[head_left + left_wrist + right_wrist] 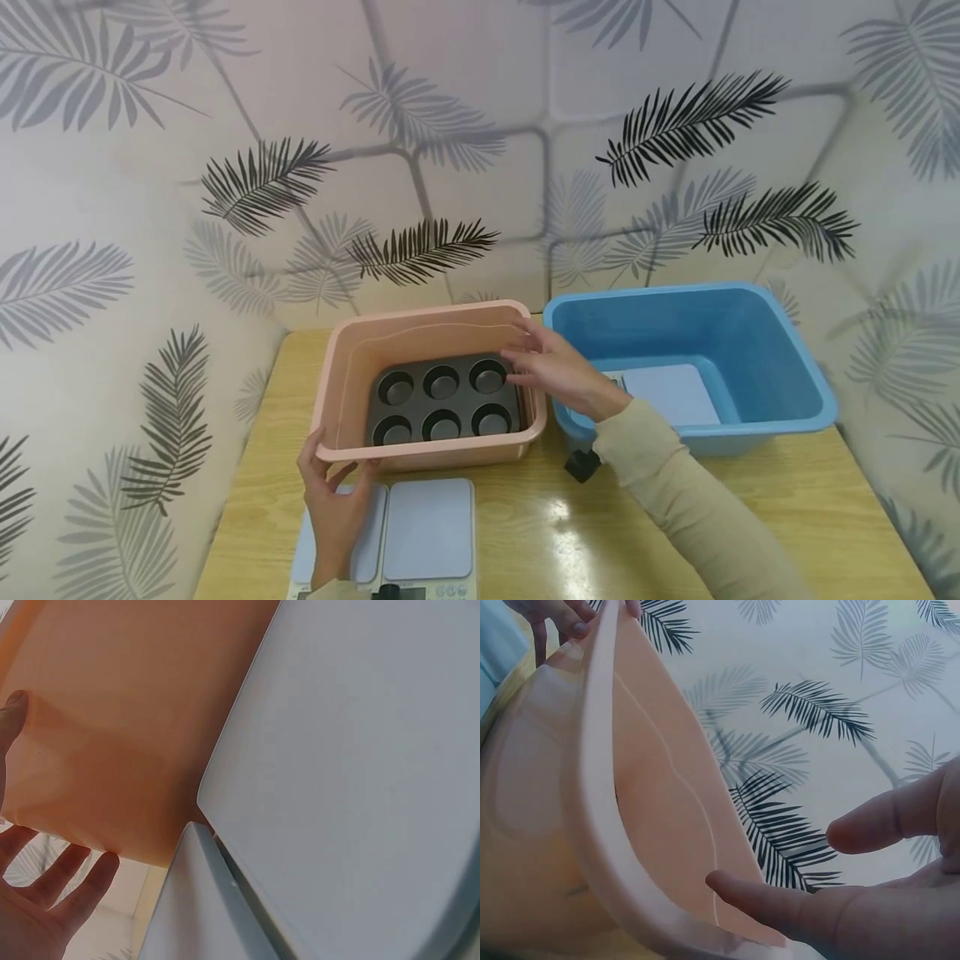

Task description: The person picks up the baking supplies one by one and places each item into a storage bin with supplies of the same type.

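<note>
A pink plastic basin [427,451] stands on the table with a dark muffin tin [420,397] lying flat in it. My left hand [335,508] holds the basin's near left corner, its thumb [13,712] against the front wall and its fingers round the side. Over the basin's right end hovers my right hand [558,367], fingers spread and nothing in them. In the right wrist view, its thumb and a finger [772,900] stand apart beside the basin's rim. Under my left hand lie two white kitchen scales [429,529], side by side in front of the basin.
To the right stands a blue basin [780,432] with a white scale [671,396] inside, close beside the pink one. A patterned wall [465,192] rises behind the wooden table [525,525]. A small black object [582,465] is at my right wrist.
</note>
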